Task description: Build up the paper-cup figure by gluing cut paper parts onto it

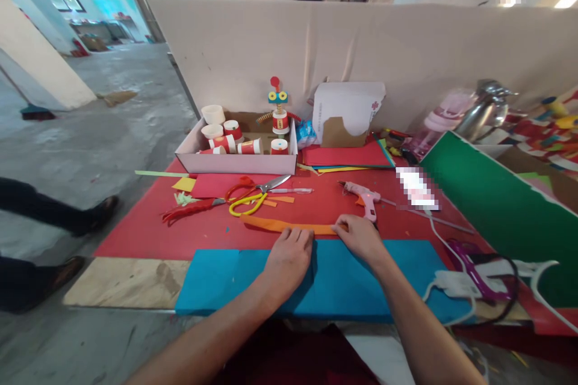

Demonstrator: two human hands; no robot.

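Note:
An orange paper strip (262, 224) lies lengthwise across the red sheet, just beyond the blue board (361, 277). My left hand (291, 255) is closed over the strip's near edge at its middle, fingers together and bent; the fingertips are partly hidden. At the strip's right end, my right hand (361, 239) pinches it between thumb and fingers. Past my right hand rests a pink glue gun (366, 201). Yellow-handled scissors (247, 204), red-handled scissors (244, 189) and red-handled pliers (192, 210) lie beyond the strip's left part.
Paper cups and a cup figure (280, 121) stand in an open box (235, 163) at the back. Coloured paper (347, 153) is stacked beside it. On the right are a green board (501, 210), a pink bottle (445, 117), a metal jug (485, 111) and white cables (445, 234). A person's legs (49, 207) show left.

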